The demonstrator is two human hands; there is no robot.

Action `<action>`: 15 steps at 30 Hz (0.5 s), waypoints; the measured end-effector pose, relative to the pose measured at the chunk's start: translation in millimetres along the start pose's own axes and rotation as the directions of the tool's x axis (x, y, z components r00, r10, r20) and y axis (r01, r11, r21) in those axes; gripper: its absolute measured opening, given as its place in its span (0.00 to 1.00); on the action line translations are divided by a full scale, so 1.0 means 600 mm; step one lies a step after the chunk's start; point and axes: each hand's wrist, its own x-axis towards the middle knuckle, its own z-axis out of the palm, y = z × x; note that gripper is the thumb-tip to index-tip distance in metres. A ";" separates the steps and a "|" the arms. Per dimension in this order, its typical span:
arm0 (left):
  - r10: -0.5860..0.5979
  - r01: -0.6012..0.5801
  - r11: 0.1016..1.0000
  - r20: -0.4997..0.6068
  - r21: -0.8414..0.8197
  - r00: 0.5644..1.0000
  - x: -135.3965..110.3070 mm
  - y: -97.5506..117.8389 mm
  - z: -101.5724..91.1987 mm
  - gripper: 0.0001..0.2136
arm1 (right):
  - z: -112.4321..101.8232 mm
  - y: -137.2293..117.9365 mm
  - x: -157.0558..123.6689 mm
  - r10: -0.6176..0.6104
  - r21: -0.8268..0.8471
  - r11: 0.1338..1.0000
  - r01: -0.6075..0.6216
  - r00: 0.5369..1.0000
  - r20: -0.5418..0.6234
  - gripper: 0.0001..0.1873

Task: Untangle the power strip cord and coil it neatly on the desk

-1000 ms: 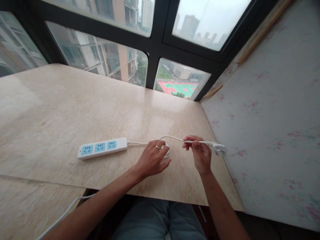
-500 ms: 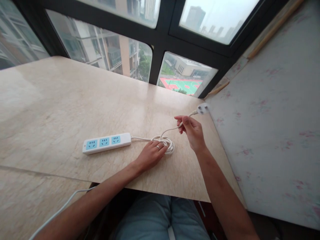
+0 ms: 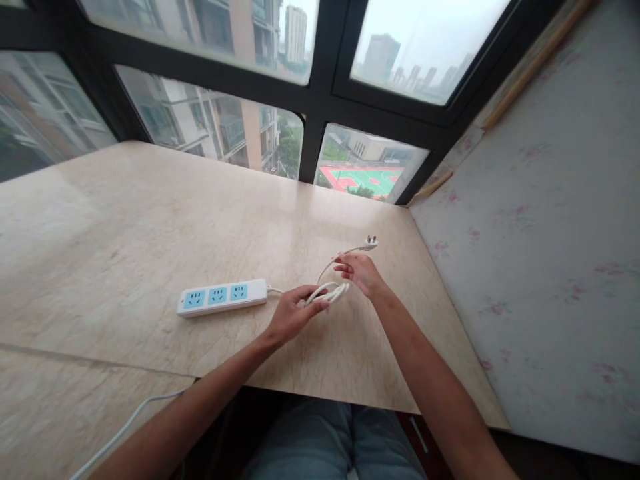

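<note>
Head view: leftward of the left hand (image 3: 294, 312), a long boxy power strip (image 3: 223, 298) of white plastic with pale-blue socket squares lies on the glossy, veined beige tabletop (image 3: 150, 223). That hand, half closed, clasps the smooth looped cord (image 3: 336, 293) between thumb and fingers. Just beyond the loosely curled right hand (image 3: 361, 272) is the pronged plug (image 3: 370, 245); cord runs by its fingertips, pinched or not I cannot tell.

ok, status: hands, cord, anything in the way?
Left hand holding cord, coiled. Right hand at cord, near plug. Power strip on counter. No obstruction seen.
</note>
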 end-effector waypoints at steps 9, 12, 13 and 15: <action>-0.219 0.184 0.755 0.022 -0.630 0.975 0.018 0.025 -0.008 0.14 | -0.009 0.049 -0.122 -0.245 -0.096 0.969 0.227 0.931 -0.270 0.17; -0.253 0.209 0.693 0.038 -0.690 0.967 0.017 0.025 -0.012 0.11 | 0.017 0.065 -0.176 -0.406 -0.227 0.906 0.357 0.883 -0.235 0.14; -0.261 0.214 0.687 0.038 -0.695 0.964 0.017 0.024 -0.014 0.11 | 0.027 0.071 -0.191 -0.451 -0.261 0.879 0.398 0.873 -0.187 0.13; -0.256 0.225 0.689 0.060 -0.689 0.965 0.017 0.022 -0.016 0.10 | 0.044 0.084 -0.214 -0.510 -0.290 0.836 0.466 0.854 -0.097 0.12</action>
